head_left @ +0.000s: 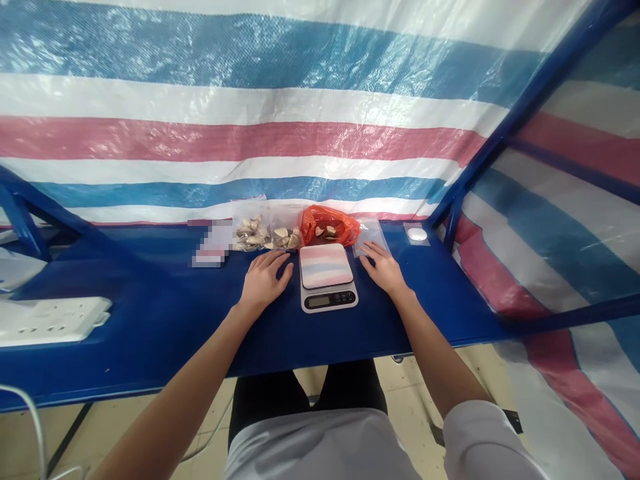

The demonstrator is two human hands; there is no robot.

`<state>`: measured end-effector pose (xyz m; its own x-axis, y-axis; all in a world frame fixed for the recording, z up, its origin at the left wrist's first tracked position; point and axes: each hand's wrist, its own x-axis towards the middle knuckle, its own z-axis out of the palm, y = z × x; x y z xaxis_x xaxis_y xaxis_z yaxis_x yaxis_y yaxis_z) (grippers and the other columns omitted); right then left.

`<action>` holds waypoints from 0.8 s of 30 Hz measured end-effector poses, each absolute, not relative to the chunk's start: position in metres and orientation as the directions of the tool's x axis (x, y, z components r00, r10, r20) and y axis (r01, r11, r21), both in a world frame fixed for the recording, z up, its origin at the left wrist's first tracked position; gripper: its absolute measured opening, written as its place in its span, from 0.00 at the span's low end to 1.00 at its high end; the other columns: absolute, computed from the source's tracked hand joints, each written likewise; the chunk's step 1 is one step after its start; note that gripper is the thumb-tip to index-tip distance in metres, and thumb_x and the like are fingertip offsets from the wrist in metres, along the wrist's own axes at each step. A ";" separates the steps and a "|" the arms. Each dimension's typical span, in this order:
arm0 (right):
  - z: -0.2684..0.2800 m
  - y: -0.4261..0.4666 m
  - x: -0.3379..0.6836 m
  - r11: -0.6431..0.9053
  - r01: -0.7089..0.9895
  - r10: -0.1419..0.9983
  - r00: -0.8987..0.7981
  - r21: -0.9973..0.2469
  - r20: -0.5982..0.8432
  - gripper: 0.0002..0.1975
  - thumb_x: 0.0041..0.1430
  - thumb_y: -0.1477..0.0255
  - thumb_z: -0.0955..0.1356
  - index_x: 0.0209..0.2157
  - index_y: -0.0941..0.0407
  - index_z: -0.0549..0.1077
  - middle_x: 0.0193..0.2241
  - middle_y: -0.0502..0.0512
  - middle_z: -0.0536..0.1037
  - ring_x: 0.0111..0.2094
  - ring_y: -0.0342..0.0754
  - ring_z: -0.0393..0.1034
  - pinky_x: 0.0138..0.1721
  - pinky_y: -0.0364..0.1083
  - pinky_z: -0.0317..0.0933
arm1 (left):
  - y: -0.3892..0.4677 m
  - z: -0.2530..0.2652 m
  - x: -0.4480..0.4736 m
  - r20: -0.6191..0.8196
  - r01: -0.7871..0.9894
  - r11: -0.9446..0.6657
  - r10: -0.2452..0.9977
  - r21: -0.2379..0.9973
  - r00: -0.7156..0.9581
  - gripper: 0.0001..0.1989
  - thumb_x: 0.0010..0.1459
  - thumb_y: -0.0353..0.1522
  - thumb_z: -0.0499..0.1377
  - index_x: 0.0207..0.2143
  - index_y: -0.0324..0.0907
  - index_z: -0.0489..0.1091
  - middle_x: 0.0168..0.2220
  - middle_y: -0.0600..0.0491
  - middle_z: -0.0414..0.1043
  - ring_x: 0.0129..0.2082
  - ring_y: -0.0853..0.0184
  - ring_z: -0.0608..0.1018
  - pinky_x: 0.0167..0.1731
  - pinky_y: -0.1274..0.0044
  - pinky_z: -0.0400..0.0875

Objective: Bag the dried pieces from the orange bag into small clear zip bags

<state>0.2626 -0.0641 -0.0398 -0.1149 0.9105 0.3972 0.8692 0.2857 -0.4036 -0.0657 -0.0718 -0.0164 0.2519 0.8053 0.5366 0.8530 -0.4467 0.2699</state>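
Note:
A digital kitchen scale [326,268] with a shiny weighing plate stands between my hands, its small display dark. My left hand [265,280] lies flat on the blue table just left of the scale, fingers spread. Beyond its fingertips are two clear bags of pale dried pieces [251,233] [285,237]. An orange plastic bag [334,220], holding a few similar pieces, sits open behind the scale. To the right, my right hand [383,267] rests with its fingers spread at the near edge of a clear plastic bag [373,231].
A white power strip [55,319] lies at the left of the blue table [195,333]. Near the back right is a small clear packet with a white round item [417,235]. Blue metal frame bars [453,223] and striped sheeting [240,140] close off the back and right.

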 end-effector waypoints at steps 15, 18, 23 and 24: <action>-0.049 -0.059 0.261 0.259 0.914 0.937 -0.159 -0.313 0.310 0.20 0.70 0.65 0.62 0.58 0.52 0.74 0.62 0.58 0.71 0.66 0.58 0.61 0.68 0.62 0.52 | -0.011 0.015 -0.046 0.281 0.853 -0.511 0.807 -0.108 0.519 0.27 0.57 0.25 0.54 0.60 0.34 0.68 0.63 0.34 0.66 0.64 0.44 0.67 0.60 0.57 0.63; -0.049 -0.059 0.260 0.264 0.916 0.933 -0.164 -0.301 0.320 0.20 0.70 0.66 0.62 0.58 0.52 0.74 0.62 0.58 0.72 0.66 0.58 0.61 0.68 0.61 0.52 | -0.008 0.013 -0.047 0.291 0.854 -0.507 0.805 -0.114 0.517 0.27 0.57 0.23 0.52 0.59 0.37 0.68 0.60 0.37 0.69 0.61 0.47 0.70 0.58 0.59 0.66; -0.050 -0.060 0.261 0.268 0.918 0.933 -0.171 -0.293 0.317 0.20 0.70 0.66 0.62 0.59 0.54 0.73 0.62 0.58 0.71 0.66 0.58 0.60 0.68 0.60 0.52 | -0.004 0.011 -0.051 0.329 0.850 -0.520 0.790 -0.089 0.517 0.23 0.60 0.23 0.51 0.55 0.42 0.71 0.55 0.40 0.74 0.57 0.50 0.74 0.53 0.61 0.70; -0.050 -0.060 0.261 0.269 0.918 0.932 -0.172 -0.293 0.318 0.20 0.70 0.66 0.61 0.59 0.54 0.73 0.62 0.58 0.71 0.66 0.58 0.60 0.68 0.60 0.52 | -0.004 0.011 -0.052 0.335 0.849 -0.521 0.788 -0.082 0.516 0.22 0.60 0.23 0.51 0.55 0.42 0.72 0.55 0.40 0.74 0.56 0.50 0.74 0.52 0.61 0.70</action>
<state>0.2610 -0.0599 -0.0500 -0.1721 0.9324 0.3177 0.9175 0.2691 -0.2929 -0.0520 -0.0037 0.0109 0.5161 0.7885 0.3346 0.8495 -0.5213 -0.0817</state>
